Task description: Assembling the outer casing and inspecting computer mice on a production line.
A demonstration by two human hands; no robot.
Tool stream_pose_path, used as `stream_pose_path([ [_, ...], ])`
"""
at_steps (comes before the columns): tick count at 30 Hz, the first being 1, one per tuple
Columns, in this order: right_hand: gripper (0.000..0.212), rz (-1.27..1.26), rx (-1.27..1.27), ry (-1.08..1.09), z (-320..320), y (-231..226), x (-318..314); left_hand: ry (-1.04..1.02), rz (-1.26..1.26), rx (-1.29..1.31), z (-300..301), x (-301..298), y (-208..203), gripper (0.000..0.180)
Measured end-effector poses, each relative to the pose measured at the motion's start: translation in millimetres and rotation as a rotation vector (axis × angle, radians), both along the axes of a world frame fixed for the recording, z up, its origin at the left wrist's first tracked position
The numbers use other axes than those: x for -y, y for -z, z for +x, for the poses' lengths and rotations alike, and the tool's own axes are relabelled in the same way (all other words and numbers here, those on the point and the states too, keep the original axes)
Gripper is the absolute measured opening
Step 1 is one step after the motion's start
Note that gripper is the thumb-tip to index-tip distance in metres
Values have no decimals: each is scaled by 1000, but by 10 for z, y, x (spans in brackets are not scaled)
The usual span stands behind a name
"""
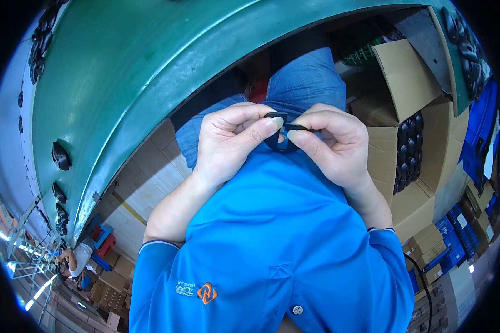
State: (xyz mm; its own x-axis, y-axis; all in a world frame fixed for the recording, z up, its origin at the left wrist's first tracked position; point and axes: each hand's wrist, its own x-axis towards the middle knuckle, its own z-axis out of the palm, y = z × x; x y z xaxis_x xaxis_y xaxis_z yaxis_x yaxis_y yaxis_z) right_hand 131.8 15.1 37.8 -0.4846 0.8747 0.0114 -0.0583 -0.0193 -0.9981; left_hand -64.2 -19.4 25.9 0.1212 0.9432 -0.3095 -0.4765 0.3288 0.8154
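Note:
Between my two hands, above my lap, is a small black curved band (281,146), bent into a loop with its two ends close together. My left hand (228,139) pinches one end between thumb and forefinger. The other end sits between the thumb and forefinger of my right hand (339,145). Fingertips cover parts of the band, so its exact kind cannot be made out.
A green conveyor-like table (122,61) curves ahead and to the left, carrying small black items (60,156). At right, an open cardboard box (408,83) holds rows of black pieces (409,152). Blue crates (455,236) stand beyond it. Another person (75,261) is at far left.

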Motion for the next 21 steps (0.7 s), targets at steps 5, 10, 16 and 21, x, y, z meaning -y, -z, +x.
stream_pose_path([
  [5,11,-139,-73,89,-20,38,31,11,8,-23,7,1,1,14],
  [10,11,-158,-88,95,-16,54,41,59,38,-29,-18,6,18,15],
  [16,12,-201,-76,90,8,93,39,115,117,-49,-16,2,11,15],
  [21,11,-171,-109,73,37,92,12,79,40,1,10,-29,31,16],
])
